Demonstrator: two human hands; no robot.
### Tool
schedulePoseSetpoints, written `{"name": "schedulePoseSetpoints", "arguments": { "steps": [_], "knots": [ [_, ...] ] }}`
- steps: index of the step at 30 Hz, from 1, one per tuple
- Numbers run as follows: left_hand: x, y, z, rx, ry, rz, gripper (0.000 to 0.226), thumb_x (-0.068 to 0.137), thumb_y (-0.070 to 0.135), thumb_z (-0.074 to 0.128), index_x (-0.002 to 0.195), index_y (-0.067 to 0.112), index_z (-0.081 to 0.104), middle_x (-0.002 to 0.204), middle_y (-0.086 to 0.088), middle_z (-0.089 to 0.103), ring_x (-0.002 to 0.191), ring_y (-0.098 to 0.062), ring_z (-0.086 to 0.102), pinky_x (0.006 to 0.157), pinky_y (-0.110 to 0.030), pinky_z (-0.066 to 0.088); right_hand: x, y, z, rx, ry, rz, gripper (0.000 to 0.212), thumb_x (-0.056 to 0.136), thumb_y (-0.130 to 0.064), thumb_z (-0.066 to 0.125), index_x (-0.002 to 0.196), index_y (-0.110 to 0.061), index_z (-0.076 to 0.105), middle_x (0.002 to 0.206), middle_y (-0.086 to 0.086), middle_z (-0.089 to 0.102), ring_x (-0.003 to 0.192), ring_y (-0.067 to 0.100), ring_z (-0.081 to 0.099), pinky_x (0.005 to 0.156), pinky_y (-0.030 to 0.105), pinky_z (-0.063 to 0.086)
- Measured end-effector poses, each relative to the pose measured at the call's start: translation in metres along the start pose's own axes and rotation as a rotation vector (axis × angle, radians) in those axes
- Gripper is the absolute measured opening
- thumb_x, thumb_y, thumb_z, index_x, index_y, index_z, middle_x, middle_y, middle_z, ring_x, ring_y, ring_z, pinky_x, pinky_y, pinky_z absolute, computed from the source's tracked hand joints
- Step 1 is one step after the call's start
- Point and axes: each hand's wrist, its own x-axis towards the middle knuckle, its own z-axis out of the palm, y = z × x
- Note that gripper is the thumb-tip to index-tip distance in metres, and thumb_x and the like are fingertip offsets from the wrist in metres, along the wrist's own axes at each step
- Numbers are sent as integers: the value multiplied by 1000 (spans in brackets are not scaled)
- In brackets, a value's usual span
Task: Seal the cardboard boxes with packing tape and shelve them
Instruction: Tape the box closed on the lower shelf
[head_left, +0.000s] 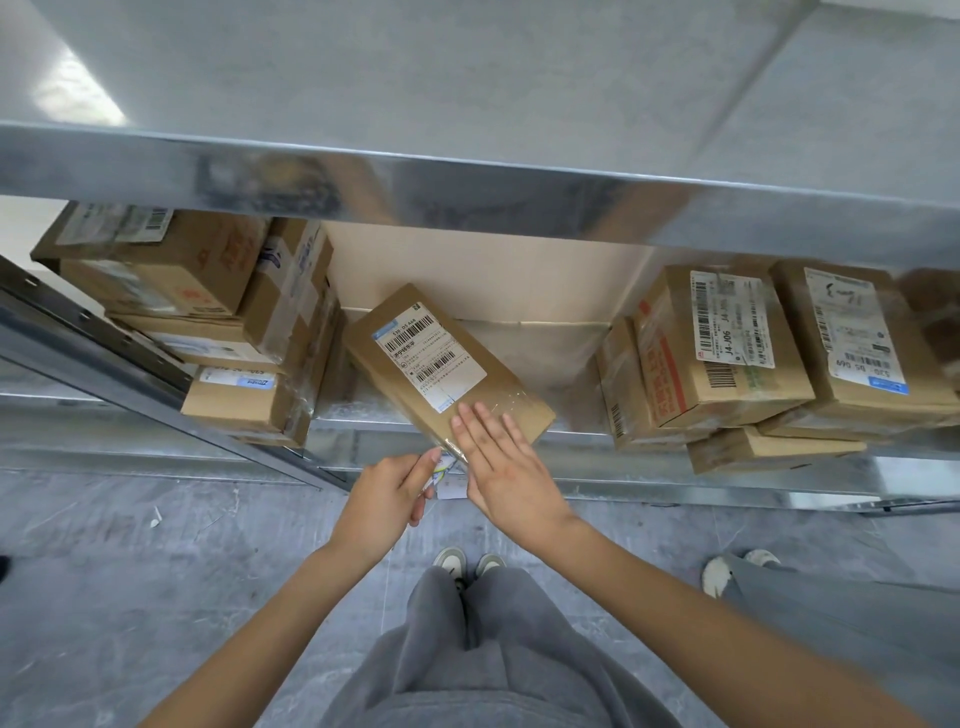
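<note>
Head view: flat brown box (441, 364), white barcoded label on top, glossy tape over its near end, tilted on shelf (467, 431) edge between two box stacks. Right hand (498, 462) flat on box, fingers straight. Left hand (389, 493) pinching box's near corner.

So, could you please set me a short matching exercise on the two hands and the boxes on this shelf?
Things:
1. flat brown cardboard box with a white label
2. left hand
3. right hand
4. stack of brown cardboard boxes with red print

States:
A. pinches something small at the box's near corner
B. sits at the shelf's right
C. lies tilted mid-shelf
D. presses flat on the box

Pairs: 1-C, 2-A, 3-D, 4-B
</note>
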Motion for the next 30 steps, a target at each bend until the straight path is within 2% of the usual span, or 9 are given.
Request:
{"name": "schedulePoseSetpoints", "arguments": {
  "steps": [4,8,11,13,16,19,21,26,30],
  "knots": [
    [0,-6,5,-169,38,-47,41,100,36,49,73,8,63,62,-4,61,57,-4,56,71,-33,49,0,5,-4,-5,-8,-25,62,90,-29,50,146,-5,39,154,10,37,143,23,34,113,45,35],
    [-3,0,7,-302,98,-119,24,98,33,54,92,11,62,80,3,60,69,-3,52,62,-13,40,-4,13,-15,14,-127,48,103,80,-53,66,155,-10,11,163,7,7,151,25,1,116,59,0],
    [-4,1,5,-387,68,-180,23,98,36,53,105,15,60,100,3,64,91,-8,58,69,-13,41,0,22,-23,93,-235,273,124,70,-70,63,155,-17,-10,160,9,-22,146,30,-24,112,57,-19],
    [-5,2,5,-397,33,-180,23,98,37,52,106,17,60,102,4,64,91,-8,58,69,-15,41,3,28,-27,158,-285,355,130,65,-72,68,155,-17,-9,160,11,-22,146,33,-20,116,56,-10],
    [-8,7,4,-411,-19,-151,20,98,40,51,107,24,60,103,11,64,95,-5,58,73,-15,43,6,33,-32,249,-269,357,126,62,-67,73,155,-19,2,160,11,-3,142,34,7,115,47,17],
    [-12,9,0,-389,-19,-60,31,87,59,59,103,33,63,95,11,69,94,-14,63,83,-31,48,12,42,-40,387,-272,383,129,54,-69,72,155,-24,6,160,6,4,140,27,11,113,40,18],
    [-16,14,-6,-318,7,37,43,77,67,56,102,33,65,92,3,69,89,-23,62,80,-39,49,17,51,-48,522,-319,429,133,45,-72,68,155,-28,7,161,1,5,143,23,9,116,36,15],
    [-14,37,-16,-238,-10,185,36,79,61,58,105,37,67,102,11,70,101,-5,61,84,-26,47,26,78,-63,913,-481,518,111,64,-43,83,154,-29,19,158,-6,21,145,13,16,119,31,16],
    [16,53,-14,-95,-26,267,46,77,62,58,90,20,70,93,3,69,94,-11,62,88,-38,48,34,101,-70,1098,-599,541,96,67,-39,82,150,-27,34,145,-15,43,134,2,41,115,26,29]
  ]
}}
